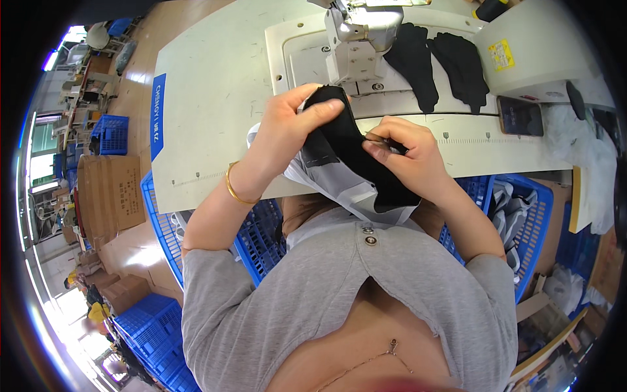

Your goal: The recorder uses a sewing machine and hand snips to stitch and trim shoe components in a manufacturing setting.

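Observation:
My left hand point(290, 127) grips the top of a black fabric piece point(356, 157) with a grey-white lining point(326, 173), thumb pressed over its upper edge. My right hand point(408, 153) pinches a small thin metal tool point(379, 138) against the black fabric's right side. Both hands hold the piece just above the front edge of the white sewing table point(215, 111), directly in front of the sewing machine head point(359, 36). A gold bangle sits on my left wrist point(236, 189).
Two black fabric pieces point(437, 65) lie on the machine bed to the right. A phone point(520, 117) rests on the table's right side. Blue plastic crates point(522, 209) stand under and beside the table, another point(111, 134) far left near cardboard boxes point(111, 193).

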A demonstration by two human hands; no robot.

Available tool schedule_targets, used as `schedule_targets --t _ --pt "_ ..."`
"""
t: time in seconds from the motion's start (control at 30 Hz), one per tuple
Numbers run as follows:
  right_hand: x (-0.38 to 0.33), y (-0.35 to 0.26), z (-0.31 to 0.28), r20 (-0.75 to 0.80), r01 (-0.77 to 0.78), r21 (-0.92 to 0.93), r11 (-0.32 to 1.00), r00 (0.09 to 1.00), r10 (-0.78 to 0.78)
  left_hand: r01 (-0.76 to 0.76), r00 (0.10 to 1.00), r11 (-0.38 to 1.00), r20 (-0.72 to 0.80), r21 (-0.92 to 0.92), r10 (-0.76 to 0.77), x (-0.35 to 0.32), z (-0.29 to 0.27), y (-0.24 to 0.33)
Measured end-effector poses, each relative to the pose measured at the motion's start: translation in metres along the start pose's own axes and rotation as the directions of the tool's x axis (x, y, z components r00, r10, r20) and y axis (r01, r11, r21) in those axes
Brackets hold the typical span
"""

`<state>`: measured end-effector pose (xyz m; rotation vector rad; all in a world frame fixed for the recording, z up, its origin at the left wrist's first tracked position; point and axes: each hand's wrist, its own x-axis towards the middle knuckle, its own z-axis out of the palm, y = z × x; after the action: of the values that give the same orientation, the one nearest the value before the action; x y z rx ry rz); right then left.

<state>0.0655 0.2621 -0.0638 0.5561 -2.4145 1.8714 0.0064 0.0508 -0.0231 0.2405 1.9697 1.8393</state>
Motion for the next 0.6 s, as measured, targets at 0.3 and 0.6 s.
schedule_targets --t 0.3,0.6 --pt "0.001 0.010 0.000 0.002 -0.167 0.136 0.976 0.986 0.169 0.026 0.999 0.998 0.024 -0.065 -0.024 -0.004 0.000 -0.008" --pt "0.006 0.005 -0.014 -0.080 0.114 -0.180 0.977 0.988 -0.130 0.121 0.993 0.986 0.011 -0.116 -0.120 0.000 -0.001 -0.011"
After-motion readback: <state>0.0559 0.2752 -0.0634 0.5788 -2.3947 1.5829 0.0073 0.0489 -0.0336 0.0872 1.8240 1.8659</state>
